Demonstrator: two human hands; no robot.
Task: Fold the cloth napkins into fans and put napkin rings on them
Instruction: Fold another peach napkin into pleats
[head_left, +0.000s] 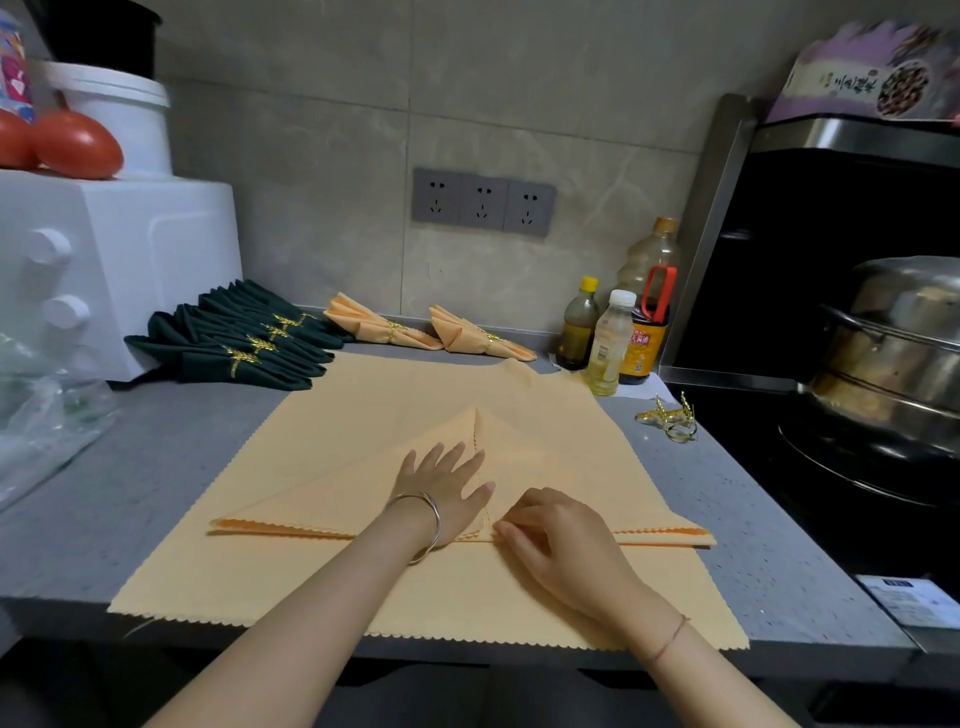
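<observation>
Nearest me, R hand (550, 535) curls its fingertips to pinch the bottom edge of the folded peach napkin (337, 499). L hand (447, 486) lies flat on it w/ fingers straight, I judge to pin the centre seam so it can't slide on the unfolded napkin (249, 587) beneath. Gold rings (670, 418) sit at R within reach. Ringed green fans (244, 345) & peach fans (384, 327) are parked at the back, clear of the work area.

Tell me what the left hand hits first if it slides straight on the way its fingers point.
Likely the centre seam of the folded peach napkin, just ahead of the left hand. Beyond lies flat cloth, then perhaps the right ringed peach fan; depth unclear.
</observation>
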